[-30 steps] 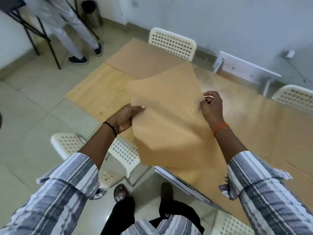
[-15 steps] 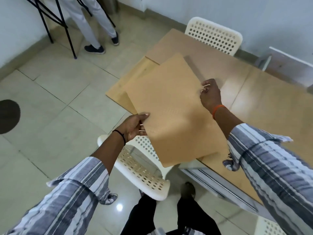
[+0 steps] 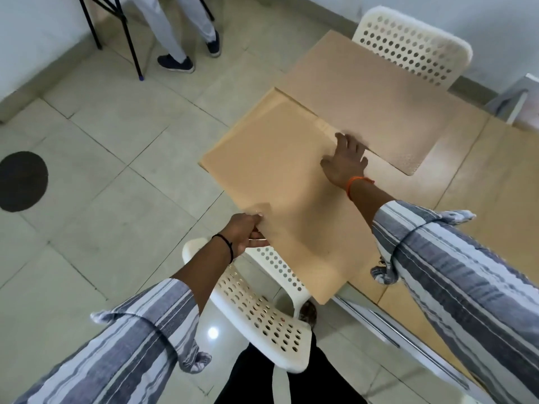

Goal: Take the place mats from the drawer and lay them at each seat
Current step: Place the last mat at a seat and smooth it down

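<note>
**Tan mat now down on the table corner**

No longer lifted in the air as half a second ago — lying flat now, the near tan rectangular place mat (image 3: pixel 291 205), spread over the corner of the light wooden table (image 3: pixel 481 176) and overhanging its edge above the near white perforated plastic chair (image 3: pixel 262 310). Overlapping slightly at its far edge with a second tan rectangular place mat (image 3: pixel 373 97), already lying in front of the far white perforated chair (image 3: pixel 414 39).

Reaching forward across the mat, the right hand (image 3: pixel 345 164) — fingers spread and straight, palm pressing down on the far right part, no longer pinching the edge as before. Pinching the mat's near left edge, the left hand (image 3: pixel 246 233), thumb on top and fingers curled underneath, wrist bent slightly inward. Both striped sleeves (image 3: pixel 452 272) pushed up the forearms.

Standing on the tiled floor (image 3: pixel 102 141) at top left, another person's legs (image 3: pixel 175 27).
</note>
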`<act>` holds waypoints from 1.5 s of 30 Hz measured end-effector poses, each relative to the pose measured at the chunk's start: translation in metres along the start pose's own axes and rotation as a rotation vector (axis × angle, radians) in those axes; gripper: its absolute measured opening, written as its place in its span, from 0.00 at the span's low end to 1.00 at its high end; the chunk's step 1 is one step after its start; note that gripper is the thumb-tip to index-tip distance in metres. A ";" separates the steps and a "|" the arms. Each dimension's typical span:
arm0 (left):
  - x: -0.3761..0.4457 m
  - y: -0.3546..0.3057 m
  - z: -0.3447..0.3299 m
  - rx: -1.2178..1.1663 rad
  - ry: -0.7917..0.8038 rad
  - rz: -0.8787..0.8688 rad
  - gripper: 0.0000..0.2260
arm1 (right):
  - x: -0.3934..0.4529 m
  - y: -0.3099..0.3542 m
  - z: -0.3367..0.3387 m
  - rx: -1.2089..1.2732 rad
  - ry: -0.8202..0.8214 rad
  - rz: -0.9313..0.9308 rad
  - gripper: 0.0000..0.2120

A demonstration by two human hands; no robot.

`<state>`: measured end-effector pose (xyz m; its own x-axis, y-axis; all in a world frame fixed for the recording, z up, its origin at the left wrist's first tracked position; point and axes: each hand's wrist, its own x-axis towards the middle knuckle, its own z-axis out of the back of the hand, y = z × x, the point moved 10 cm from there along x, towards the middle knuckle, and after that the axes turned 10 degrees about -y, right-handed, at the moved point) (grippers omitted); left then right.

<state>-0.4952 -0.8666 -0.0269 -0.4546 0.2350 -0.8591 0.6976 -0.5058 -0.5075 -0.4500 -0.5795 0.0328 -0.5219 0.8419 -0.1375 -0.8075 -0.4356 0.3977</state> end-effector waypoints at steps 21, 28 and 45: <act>-0.008 -0.138 -0.010 1.255 -0.340 -1.065 0.23 | -0.103 0.001 -0.065 -0.152 0.155 0.077 0.43; 0.050 -0.144 -0.031 1.593 -0.005 -1.082 0.45 | -0.096 -0.004 -0.065 -0.112 0.151 0.064 0.46; 0.067 -0.153 -0.030 1.609 0.017 -1.106 0.45 | -0.082 -0.005 -0.065 -0.116 0.095 0.024 0.47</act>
<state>-0.6158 -0.7479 -0.0088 -0.2554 0.9308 -0.2616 -0.9229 -0.3153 -0.2210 -0.4208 -0.6676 -0.0171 -0.5606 0.7992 -0.2167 -0.8180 -0.4937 0.2951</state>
